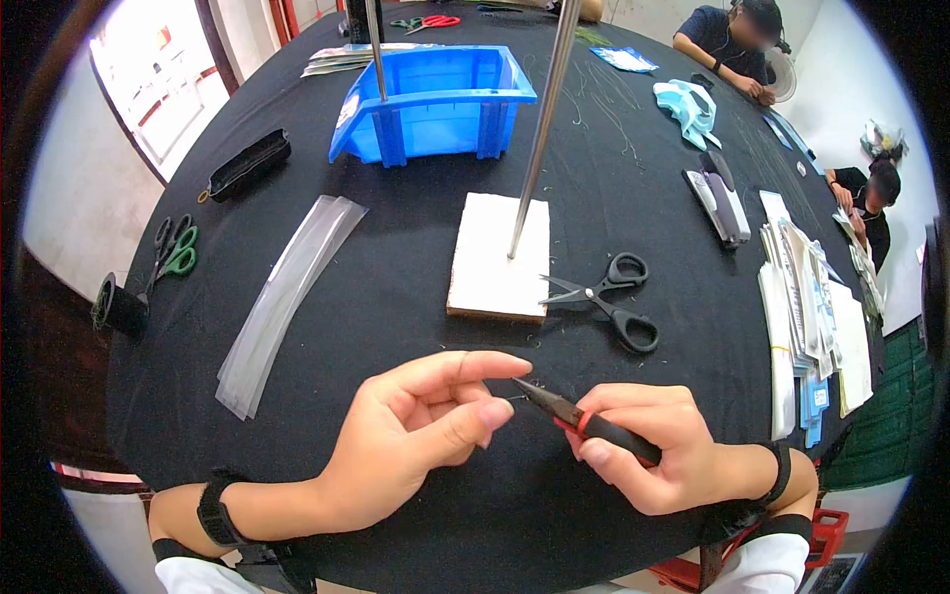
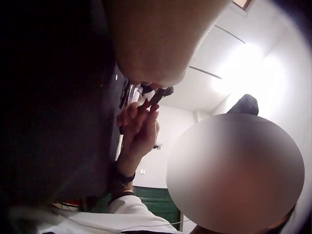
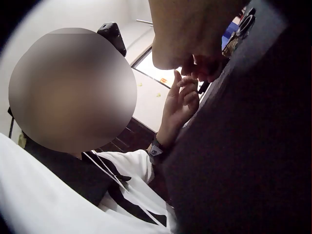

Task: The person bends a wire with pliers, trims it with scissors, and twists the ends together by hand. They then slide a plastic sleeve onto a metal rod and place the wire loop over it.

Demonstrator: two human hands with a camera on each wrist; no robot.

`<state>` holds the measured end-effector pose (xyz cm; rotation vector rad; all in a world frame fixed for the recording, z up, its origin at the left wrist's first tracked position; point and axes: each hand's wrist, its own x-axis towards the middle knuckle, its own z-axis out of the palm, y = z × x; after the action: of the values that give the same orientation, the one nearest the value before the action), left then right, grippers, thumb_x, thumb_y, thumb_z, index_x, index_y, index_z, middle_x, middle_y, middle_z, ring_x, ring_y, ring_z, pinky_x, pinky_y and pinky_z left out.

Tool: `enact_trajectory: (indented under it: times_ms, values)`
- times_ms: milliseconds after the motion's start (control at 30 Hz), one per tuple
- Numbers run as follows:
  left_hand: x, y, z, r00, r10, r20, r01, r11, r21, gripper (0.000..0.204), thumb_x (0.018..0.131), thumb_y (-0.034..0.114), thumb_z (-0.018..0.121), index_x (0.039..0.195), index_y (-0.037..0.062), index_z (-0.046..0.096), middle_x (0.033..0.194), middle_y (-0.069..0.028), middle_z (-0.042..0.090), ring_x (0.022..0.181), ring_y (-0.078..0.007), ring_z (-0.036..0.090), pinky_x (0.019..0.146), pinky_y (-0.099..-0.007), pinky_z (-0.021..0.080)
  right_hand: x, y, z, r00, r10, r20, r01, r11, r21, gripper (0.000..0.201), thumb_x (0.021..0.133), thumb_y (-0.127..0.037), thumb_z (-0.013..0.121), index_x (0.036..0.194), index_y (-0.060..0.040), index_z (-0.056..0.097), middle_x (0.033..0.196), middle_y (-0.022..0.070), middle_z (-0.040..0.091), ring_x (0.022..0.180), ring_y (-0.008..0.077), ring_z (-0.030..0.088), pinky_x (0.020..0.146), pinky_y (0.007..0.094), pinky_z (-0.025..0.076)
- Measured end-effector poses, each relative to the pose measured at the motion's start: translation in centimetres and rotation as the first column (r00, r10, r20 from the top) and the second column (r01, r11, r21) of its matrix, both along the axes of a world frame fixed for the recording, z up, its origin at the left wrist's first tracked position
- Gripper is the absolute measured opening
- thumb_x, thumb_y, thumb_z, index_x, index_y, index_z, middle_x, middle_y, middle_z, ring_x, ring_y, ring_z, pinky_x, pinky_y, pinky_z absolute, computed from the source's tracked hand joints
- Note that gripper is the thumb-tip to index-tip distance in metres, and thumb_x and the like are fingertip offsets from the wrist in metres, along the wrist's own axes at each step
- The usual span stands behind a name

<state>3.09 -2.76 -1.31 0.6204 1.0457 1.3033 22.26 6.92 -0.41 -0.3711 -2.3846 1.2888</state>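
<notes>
In the head view my right hand (image 1: 658,441) grips needle-nose pliers (image 1: 554,404) by their black and red handles, the pointed tip aimed up and left. My left hand (image 1: 421,426) is just left of that tip. Its index finger (image 1: 485,365) reaches out nearly straight, with the fingertip right by the plier tip. The left thumb points the same way lower down, and the other fingers bend behind it; nothing shows plainly between them. Beyond the hands, black scissors (image 1: 606,297) lie spread beside a white block (image 1: 495,252) with a metal rod (image 1: 541,144) standing on it.
A blue bin (image 1: 435,99) stands at the back, near a second rod (image 1: 376,49). Clear plastic strips (image 1: 290,302) lie left; a stapler (image 1: 718,203) and paper packets (image 1: 804,307) lie right. Green-handled scissors (image 1: 178,259) are far left. Two people sit across the black-covered table.
</notes>
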Motion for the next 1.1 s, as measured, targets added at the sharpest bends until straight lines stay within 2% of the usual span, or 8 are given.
enact_trajectory:
  times_ms: [100, 200, 400, 500, 600, 700, 800, 1100]
  values:
    - [0.1, 0.0, 0.1, 0.984, 0.046, -0.174, -0.032, 0.996, 0.083, 0.017, 0.084, 0.007, 0.059, 0.098, -0.0014, 0.056, 0.070, -0.0003, 0.053, 0.055, -0.0032, 0.042, 0.046, -0.0177, 0.031, 0.0, 0.0, -0.1, 1.000, -0.010, 0.011, 0.009, 0.999, 0.043, 0.013, 0.079, -0.006, 0.061, 0.080, 0.0065, 0.058, 0.075, 0.0145, 0.058, 0.059, 0.0253, 0.058, 0.052, 0.0295, 0.046]
    - [-0.4, -0.4, -0.3, 0.991, 0.017, -0.131, -0.004, 0.995, 0.099, 0.015, 0.084, 0.002, 0.059, 0.097, -0.0044, 0.058, 0.086, -0.0053, 0.060, 0.075, -0.0043, 0.055, 0.063, -0.0157, 0.043, 0.0, -0.1, -0.3, 1.000, -0.015, 0.017, 0.014, 0.998, 0.066, 0.014, 0.078, -0.007, 0.062, 0.080, 0.0061, 0.059, 0.074, 0.0144, 0.058, 0.059, 0.0250, 0.059, 0.051, 0.0297, 0.047]
    - [-0.3, -0.4, -0.5, 0.980, 0.033, -0.195, -0.023, 0.998, 0.054, 0.014, 0.083, 0.002, 0.060, 0.095, -0.0048, 0.059, 0.086, -0.0059, 0.062, 0.075, -0.0045, 0.056, 0.063, -0.0156, 0.044, -0.1, -0.6, -0.4, 0.997, -0.059, 0.057, 0.047, 0.980, 0.194, 0.013, 0.076, -0.008, 0.063, 0.080, 0.0045, 0.060, 0.074, 0.0139, 0.057, 0.057, 0.0243, 0.058, 0.049, 0.0299, 0.047]
    - [0.2, -0.1, -0.2, 0.974, 0.073, -0.216, -0.063, 0.997, 0.053, 0.012, 0.081, 0.003, 0.061, 0.092, -0.0022, 0.059, 0.073, -0.0030, 0.059, 0.054, -0.0017, 0.046, 0.045, -0.0161, 0.033, -0.3, -0.5, -0.6, 0.997, -0.070, 0.024, 0.063, 0.973, 0.220, 0.014, 0.076, -0.009, 0.064, 0.080, 0.0038, 0.060, 0.075, 0.0136, 0.057, 0.057, 0.0242, 0.058, 0.050, 0.0299, 0.047]
    - [0.2, -0.1, -0.2, 0.966, 0.072, -0.249, -0.060, 0.997, 0.055, 0.012, 0.081, 0.003, 0.061, 0.091, -0.0023, 0.060, 0.073, -0.0034, 0.060, 0.055, -0.0014, 0.047, 0.045, -0.0161, 0.033, -0.2, -0.5, -0.5, 0.996, -0.078, 0.049, 0.064, 0.969, 0.237, 0.015, 0.076, -0.011, 0.064, 0.080, 0.0035, 0.060, 0.075, 0.0131, 0.057, 0.057, 0.0241, 0.058, 0.050, 0.0301, 0.047]
    - [0.2, -0.1, -0.4, 0.956, 0.088, -0.280, -0.066, 0.994, 0.087, 0.011, 0.081, 0.003, 0.061, 0.090, -0.0022, 0.060, 0.073, -0.0033, 0.060, 0.054, -0.0012, 0.046, 0.045, -0.0161, 0.033, -0.3, -0.6, -0.6, 0.995, -0.091, 0.034, 0.081, 0.970, 0.229, 0.011, 0.074, -0.005, 0.062, 0.075, 0.0049, 0.059, 0.075, 0.0143, 0.057, 0.058, 0.0226, 0.056, 0.050, 0.0280, 0.044]
    - [0.2, -0.1, -0.6, 0.958, 0.093, -0.270, -0.069, 0.993, 0.096, 0.010, 0.081, 0.003, 0.061, 0.089, -0.0019, 0.061, 0.072, -0.0027, 0.060, 0.054, -0.0011, 0.046, 0.045, -0.0160, 0.033, -0.2, -0.6, -0.8, 0.994, -0.096, 0.047, 0.080, 0.960, 0.267, 0.016, 0.076, -0.013, 0.065, 0.079, 0.0027, 0.060, 0.074, 0.0123, 0.056, 0.057, 0.0237, 0.057, 0.050, 0.0306, 0.047]
    - [0.1, 0.0, -0.5, 0.958, 0.089, -0.272, -0.080, 0.996, 0.045, 0.010, 0.081, 0.004, 0.060, 0.089, -0.0015, 0.059, 0.068, -0.0012, 0.056, 0.051, -0.0015, 0.043, 0.043, -0.0169, 0.029, -0.5, -1.0, -0.9, 0.988, -0.148, 0.032, 0.126, 0.920, 0.370, 0.019, 0.074, -0.014, 0.067, 0.075, 0.0032, 0.058, 0.074, 0.0121, 0.053, 0.058, 0.0228, 0.054, 0.051, 0.0303, 0.045]
